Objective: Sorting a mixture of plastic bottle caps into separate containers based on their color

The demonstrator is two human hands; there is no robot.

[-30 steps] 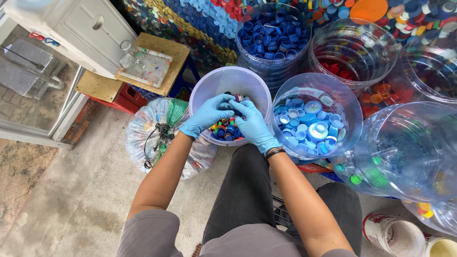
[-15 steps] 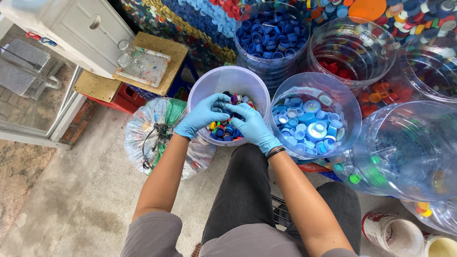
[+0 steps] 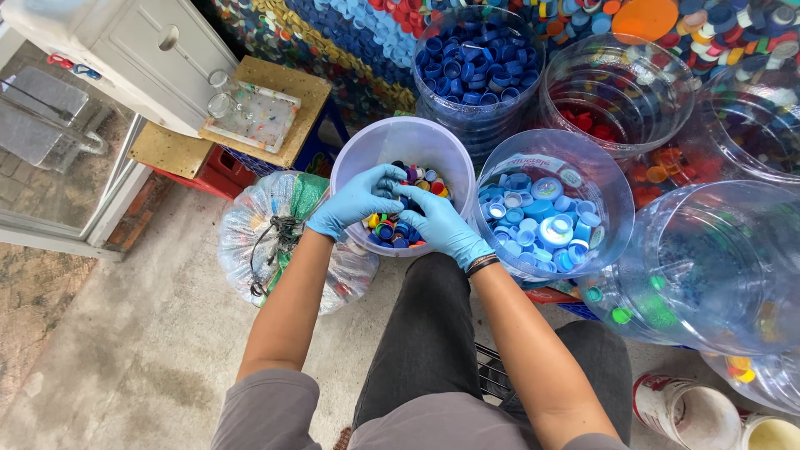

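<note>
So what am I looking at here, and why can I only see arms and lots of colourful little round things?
The camera sits on a person's head and looks down, so you see their arms and knees. Both hands wear blue gloves. The left hand and right hand are inside a white bucket of mixed-colour bottle caps. Whether they grip any caps is hidden. Beside it, a clear tub holds light blue caps, another dark blue caps. A tied plastic bag lies on the concrete floor.

Left hand [image 3: 357, 200] and right hand [image 3: 437, 223] blue-gloved, fingers curled, forearms bare, reaching forward
</note>
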